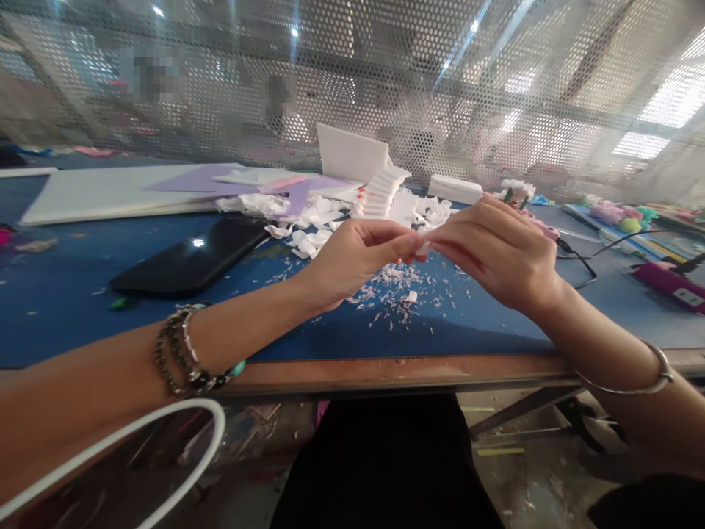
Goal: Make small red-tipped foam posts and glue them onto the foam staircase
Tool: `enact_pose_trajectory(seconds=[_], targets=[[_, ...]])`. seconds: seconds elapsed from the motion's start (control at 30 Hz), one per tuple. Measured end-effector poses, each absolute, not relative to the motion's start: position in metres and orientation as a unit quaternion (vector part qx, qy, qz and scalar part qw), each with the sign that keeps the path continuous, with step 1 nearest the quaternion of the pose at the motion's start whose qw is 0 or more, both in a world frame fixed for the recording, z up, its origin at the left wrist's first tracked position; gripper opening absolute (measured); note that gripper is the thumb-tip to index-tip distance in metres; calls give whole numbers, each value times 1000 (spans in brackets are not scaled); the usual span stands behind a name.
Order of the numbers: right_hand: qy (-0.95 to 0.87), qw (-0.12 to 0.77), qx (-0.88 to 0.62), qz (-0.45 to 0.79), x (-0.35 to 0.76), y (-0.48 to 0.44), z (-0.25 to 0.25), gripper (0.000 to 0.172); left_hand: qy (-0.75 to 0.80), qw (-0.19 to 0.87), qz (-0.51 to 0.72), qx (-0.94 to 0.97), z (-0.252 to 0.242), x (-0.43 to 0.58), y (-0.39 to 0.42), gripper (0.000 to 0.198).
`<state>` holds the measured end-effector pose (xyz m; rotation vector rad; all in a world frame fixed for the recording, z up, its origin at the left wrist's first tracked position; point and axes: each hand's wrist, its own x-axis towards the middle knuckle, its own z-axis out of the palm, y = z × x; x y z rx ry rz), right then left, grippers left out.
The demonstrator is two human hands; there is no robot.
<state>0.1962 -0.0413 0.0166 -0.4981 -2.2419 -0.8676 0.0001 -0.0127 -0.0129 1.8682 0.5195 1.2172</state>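
Observation:
Over the blue tabletop (308, 338), my left hand (363, 257) and my right hand (496, 246) meet fingertip to fingertip. Between them they pinch a small white piece (423, 247), mostly covered by the fingers; its exact kind I cannot make out. Both hands are closed on it. Beneath lie many fine white shavings (393, 294) and a small white cube-like bit (412, 297). Just behind the hands are crumpled white scraps (313, 228) and a stack of white strips (382, 191) with a few orange-red dots at its left edge.
A black phone (190, 257) lies to the left. White and purple sheets (110, 195) rest behind it, near an upright white board (352, 154). At right are a purple tool (669, 286), a dark cable (587, 268) and colourful fluffy bits (609, 213). A perforated metal screen (352, 73) stands behind.

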Motion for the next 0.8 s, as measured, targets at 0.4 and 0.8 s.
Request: enact_pose_trajectory(seconds=[0.4,0.8], targets=[[-849,404,-213,-264,188,-41,16,8,235,194,482,822,-3,1,-28,26],[-839,445,-243,-200,183,-43,16,12,207,144,471,845,0,1,-34,22]])
